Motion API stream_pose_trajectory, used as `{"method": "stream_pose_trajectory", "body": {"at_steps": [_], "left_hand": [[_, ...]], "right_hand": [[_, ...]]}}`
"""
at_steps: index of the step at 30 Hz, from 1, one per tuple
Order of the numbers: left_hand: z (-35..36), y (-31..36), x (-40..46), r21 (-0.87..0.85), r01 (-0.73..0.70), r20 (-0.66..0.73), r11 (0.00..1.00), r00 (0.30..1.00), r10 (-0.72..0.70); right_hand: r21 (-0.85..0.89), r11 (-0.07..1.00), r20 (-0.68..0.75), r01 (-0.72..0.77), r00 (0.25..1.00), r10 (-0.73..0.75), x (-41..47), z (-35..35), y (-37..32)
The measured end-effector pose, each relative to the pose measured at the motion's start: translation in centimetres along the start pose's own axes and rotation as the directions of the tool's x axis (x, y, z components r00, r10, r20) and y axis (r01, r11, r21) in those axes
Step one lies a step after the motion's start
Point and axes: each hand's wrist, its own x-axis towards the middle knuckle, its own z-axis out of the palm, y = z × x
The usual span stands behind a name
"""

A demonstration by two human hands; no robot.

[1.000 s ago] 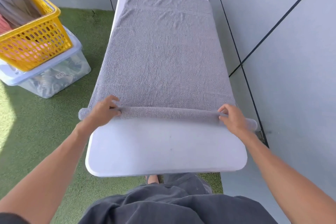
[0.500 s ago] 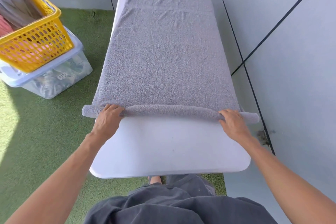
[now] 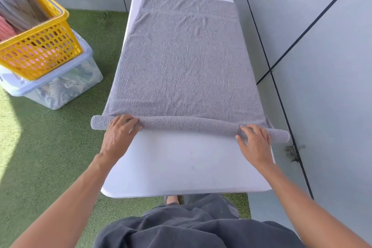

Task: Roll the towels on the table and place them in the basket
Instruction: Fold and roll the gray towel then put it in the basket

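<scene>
A grey towel (image 3: pixel 185 62) lies flat along the white table (image 3: pixel 181 163), its near edge wound into a thin roll (image 3: pixel 191 125) that overhangs both sides. My left hand (image 3: pixel 118 133) presses on the roll near its left end, fingers spread forward over it. My right hand (image 3: pixel 254 139) presses on the roll near its right end in the same way. The yellow basket (image 3: pixel 40 46) stands at the left on a clear box, with grey and pink cloth inside.
A clear plastic storage box (image 3: pixel 60 88) with a pale lid sits on the green turf (image 3: pixel 40 157) under the basket. Grey wall panels (image 3: pixel 322 66) run close along the table's right side and behind it. My dark trousers fill the bottom edge.
Both hands have pushed the roll a little further away along the table, and the roll has grown slightly thicker.
</scene>
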Motion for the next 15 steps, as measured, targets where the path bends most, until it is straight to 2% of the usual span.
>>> {"method": "stream_pose_trajectory", "body": {"at_steps": [3, 8, 10, 12, 13, 14, 15], "left_hand": [[0.2, -0.6, -0.5, 0.051, -0.037, 0.103, 0.998, 0.994, 0.032], [-0.5, -0.2, 0.3, 0.049, 0.046, 0.133, 0.998, 0.99, -0.052], [-1.3, -0.5, 0.8, 0.017, 0.083, 0.243, 0.996, 0.966, -0.084], [-1.8, -1.0, 1.5, -0.016, 0.183, 0.416, 0.983, 0.895, -0.16], [-1.9, -1.3, 1.8, -0.031, 0.215, 0.452, 0.976, 0.874, -0.178], [-1.9, -1.4, 2.0, -0.054, 0.22, 0.427, 0.974, 0.887, -0.177], [-1.8, -1.3, 2.0, -0.064, 0.186, 0.33, 0.98, 0.931, -0.155]], "right_hand": [[-0.043, 0.999, 0.073, 0.027, 0.997, -0.023, -0.1, 0.2, 0.5], [-0.028, 1.0, 0.051, -0.004, 0.999, 0.006, 0.3, -0.7, -0.2], [-0.003, 1.0, 0.132, 0.002, 0.991, -0.001, 0.7, -1.0, 0.3], [0.087, 0.996, 0.242, -0.032, 0.97, 0.01, 1.4, -1.7, 0.9], [0.151, 0.986, 0.293, -0.075, 0.956, 0.028, 1.7, -2.0, 1.0], [0.217, 0.969, 0.308, -0.116, 0.95, 0.045, 1.9, -2.3, 1.0], [0.274, 0.951, 0.28, -0.145, 0.958, 0.066, 1.9, -2.3, 0.9]]}}
